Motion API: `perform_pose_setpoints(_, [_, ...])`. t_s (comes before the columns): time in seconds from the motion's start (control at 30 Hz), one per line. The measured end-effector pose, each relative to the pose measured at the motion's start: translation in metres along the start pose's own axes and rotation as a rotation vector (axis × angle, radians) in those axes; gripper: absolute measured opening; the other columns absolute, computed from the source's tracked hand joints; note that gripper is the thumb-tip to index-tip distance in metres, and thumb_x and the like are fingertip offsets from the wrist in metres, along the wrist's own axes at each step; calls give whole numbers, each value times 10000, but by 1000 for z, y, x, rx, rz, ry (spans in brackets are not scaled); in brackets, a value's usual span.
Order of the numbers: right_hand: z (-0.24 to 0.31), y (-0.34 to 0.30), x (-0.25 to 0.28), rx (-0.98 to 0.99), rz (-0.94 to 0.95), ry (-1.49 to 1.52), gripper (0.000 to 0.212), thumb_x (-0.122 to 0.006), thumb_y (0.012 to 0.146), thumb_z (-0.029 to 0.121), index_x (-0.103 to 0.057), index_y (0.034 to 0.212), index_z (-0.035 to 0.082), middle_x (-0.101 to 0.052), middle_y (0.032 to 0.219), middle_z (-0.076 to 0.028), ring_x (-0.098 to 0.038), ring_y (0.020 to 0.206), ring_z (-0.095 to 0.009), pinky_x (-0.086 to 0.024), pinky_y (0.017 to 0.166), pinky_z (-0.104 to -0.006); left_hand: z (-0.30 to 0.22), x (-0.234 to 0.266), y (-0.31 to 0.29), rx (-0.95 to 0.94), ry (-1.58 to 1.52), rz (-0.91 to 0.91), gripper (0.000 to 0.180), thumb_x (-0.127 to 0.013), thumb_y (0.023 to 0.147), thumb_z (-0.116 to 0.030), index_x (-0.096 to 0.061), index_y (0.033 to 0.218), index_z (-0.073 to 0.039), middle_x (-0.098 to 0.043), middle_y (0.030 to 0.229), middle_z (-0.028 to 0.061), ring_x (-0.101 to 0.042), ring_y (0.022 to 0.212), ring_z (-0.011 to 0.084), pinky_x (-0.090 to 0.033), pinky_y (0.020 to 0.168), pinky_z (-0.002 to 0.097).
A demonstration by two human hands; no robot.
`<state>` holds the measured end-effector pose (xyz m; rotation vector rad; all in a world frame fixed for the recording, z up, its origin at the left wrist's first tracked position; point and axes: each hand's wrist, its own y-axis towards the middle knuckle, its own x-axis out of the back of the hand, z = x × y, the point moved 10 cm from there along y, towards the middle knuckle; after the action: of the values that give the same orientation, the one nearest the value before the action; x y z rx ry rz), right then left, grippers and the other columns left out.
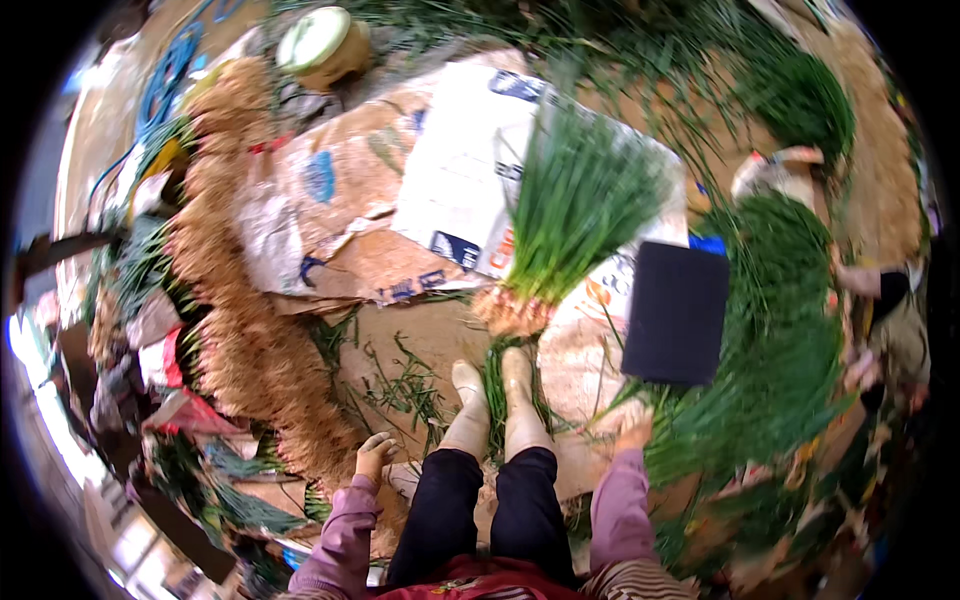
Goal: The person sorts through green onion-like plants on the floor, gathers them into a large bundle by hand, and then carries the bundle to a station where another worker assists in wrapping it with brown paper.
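Note:
A large bunch of green onions (pixel 585 195) lies on white printed sacking (pixel 460 150) in front of me, its pale roots towards my feet. My left hand (pixel 375 455) hovers by my left knee, beside the long row of brown roots, fingers slightly bent and holding nothing. At the near edge of the heap of loose green onions (pixel 765 330) on my right is my right hand (pixel 632 425). Its fingers are blurred among pale stalks and roots, so its grip is hidden.
Root ends of stacked onions (pixel 225 260) form a long curved row on my left. A dark flat rectangle (pixel 675 313) covers part of the right heap. A round container with a pale green top (pixel 320 45) stands far left. Another person's arm (pixel 860 280) shows at right.

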<state>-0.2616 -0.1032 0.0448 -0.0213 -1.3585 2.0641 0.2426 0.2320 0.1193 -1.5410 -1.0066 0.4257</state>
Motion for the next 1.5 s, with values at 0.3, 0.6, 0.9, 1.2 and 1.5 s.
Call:
perform_pose_setpoints(0.3, [-21, -51, -189, 548, 665, -1245, 247, -590, 805, 192, -572, 930, -20, -580, 780, -90, -558, 629, -215, -489, 579, -344, -92, 50, 8, -92, -236, -93, 288, -609, 783, -54, -541, 1059, -8, -624, 862, 69, -586, 683, 134, -456, 587, 233])
perform_pose_setpoints(0.6, [-6, -259, -549, 610, 928, -1253, 231, -494, 863, 135, -590, 943, -60, -631, 799, -131, -612, 661, -179, -503, 589, -275, -150, 112, 89, 89, -417, -86, 263, -602, 760, -25, -556, 1018, -8, -617, 832, 81, -595, 714, 173, -470, 593, 255])
perform_pose_setpoints(0.9, [-32, -348, -850, 627, 1015, -1120, 291, -530, 824, 121, -555, 1036, -77, -619, 882, -135, -614, 763, -202, -490, 666, -268, -410, 125, 108, 5, -646, 10, 250, -568, 818, -83, -535, 1062, -38, -638, 925, 79, -604, 708, 154, -461, 612, 253])
perform_pose_setpoints(1.2, [-5, -398, -1143, 937, 901, -1253, 415, -571, 816, 208, -519, 1157, -22, -619, 1015, -175, -627, 828, -235, -487, 735, -309, -406, 153, 104, 260, -578, -159, 210, -543, 833, -84, -533, 1039, -45, -631, 891, 99, -606, 691, 176, -455, 579, 276])
perform_pose_setpoints(1.5, [-30, -407, -1312, 894, 764, -1324, 593, -626, 774, 247, -412, 1218, -82, -462, 1214, -276, -466, 1123, -363, -373, 938, -376, -494, 116, 98, 392, -659, -263, 284, -591, 793, -44, -532, 1069, -19, -642, 886, 93, -604, 671, 174, -470, 568, 258])
